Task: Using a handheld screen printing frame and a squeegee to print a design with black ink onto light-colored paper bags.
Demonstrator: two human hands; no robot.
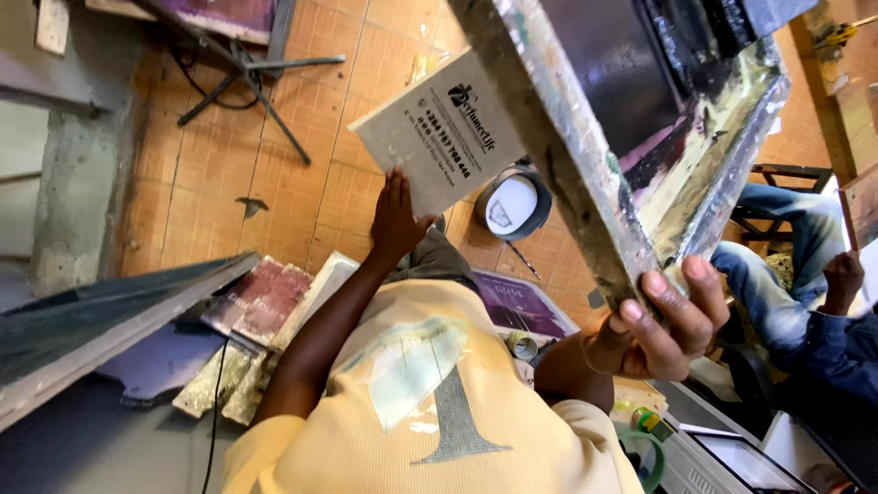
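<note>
Orange-brown floor tiles (pixel 265 174) fill the background, seen at a steep tilt from the head camera, with a grey concrete wall edge (pixel 78 183) at the left.

Left hand (pixel 398 220): arm extended away from the body, palm against the near edge of a flat printed card (pixel 444 133). Fingers lie straight and together along the card's lower corner, thumb behind it; the card is gripped by that corner and held in the air above the floor, face toward the camera.

Right hand (pixel 663 320): arm bent at the elbow, hand raised near the camera. 4 fingers curl over the lower rail of a paint-stained wooden screen frame (pixel 585 137), clenched on it. The frame rises tilted toward the upper right, its dark mesh (pixel 631 73) facing up. Card and frame sit just beside each other; contact cannot be confirmed.

Surroundings: a round tub with a white lid (pixel 514 203) stands on the floor below the card. Further stained frames (pixel 265 297) lie stacked at the lower left. A second person in blue jeans (pixel 777 274) sits at the right edge.
</note>
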